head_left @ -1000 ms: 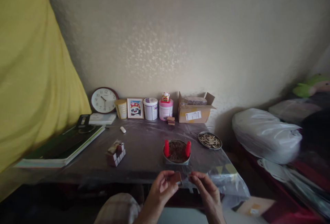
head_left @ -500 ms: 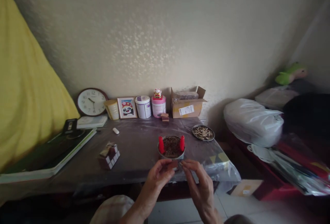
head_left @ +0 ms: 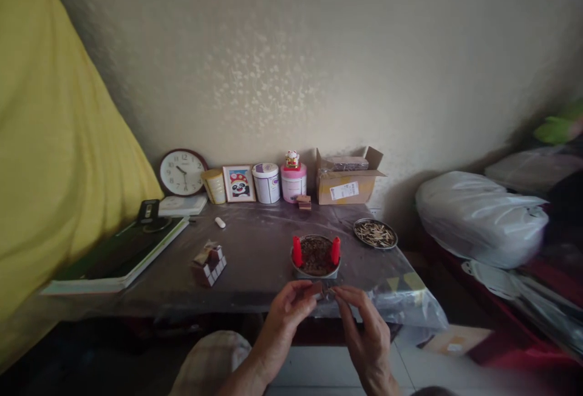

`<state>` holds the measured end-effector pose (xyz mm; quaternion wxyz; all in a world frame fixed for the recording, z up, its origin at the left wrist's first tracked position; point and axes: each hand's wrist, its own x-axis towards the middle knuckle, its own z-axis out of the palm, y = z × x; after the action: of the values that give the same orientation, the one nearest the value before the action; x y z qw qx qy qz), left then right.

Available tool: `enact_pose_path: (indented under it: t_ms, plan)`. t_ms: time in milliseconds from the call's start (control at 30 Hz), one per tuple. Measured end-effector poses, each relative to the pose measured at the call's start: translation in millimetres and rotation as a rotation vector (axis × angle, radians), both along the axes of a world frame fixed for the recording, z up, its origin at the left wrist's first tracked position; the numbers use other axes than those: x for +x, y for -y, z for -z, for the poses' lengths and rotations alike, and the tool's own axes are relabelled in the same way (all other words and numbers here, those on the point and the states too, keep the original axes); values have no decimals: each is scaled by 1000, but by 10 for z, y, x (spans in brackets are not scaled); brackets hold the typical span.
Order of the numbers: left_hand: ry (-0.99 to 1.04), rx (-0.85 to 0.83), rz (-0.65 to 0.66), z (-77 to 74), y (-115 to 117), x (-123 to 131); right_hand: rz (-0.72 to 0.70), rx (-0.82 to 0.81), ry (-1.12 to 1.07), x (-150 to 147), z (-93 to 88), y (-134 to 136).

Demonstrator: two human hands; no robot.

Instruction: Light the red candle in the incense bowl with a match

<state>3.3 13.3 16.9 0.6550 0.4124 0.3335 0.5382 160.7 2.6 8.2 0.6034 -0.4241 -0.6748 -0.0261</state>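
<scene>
Red candles (head_left: 297, 252), seemingly brownish matchbox (head_left: 313, 290)

Dim light pools on the wall (head_left: 268, 92) at upper center and glints off the desk (head_left: 259, 250) at lower right, while deep shadow fills the lower left and blur smears the right edge.

- We read hour numerals, including 12, on the round, white-faced, dark-rimmed clock (head_left: 180, 180).
- We cannot read the white rectangular label (head_left: 345, 191) on the open brown cardboard box (head_left: 325, 194): print too small.
</scene>
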Motion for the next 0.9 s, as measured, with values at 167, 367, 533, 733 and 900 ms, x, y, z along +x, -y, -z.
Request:
enact_pose_path:
  t_ms: [167,367,533,733,900]
  plan:
    - [62,-14,20,-40,30,-15,-51,7,13,-44,-18,36]
    - [78,-41,14,-39,36,-12,-56,-1,22,-81,-28,54]
    - [88,-62,-6,-48,43,-4,-36,2,10,-71,-43,90]
    - [104,-75,8,-114,65,13,-50,-2,44,-54,2,36]
    - [113,-85,6,-59,37,20,8,28,6,-10,-150,162]
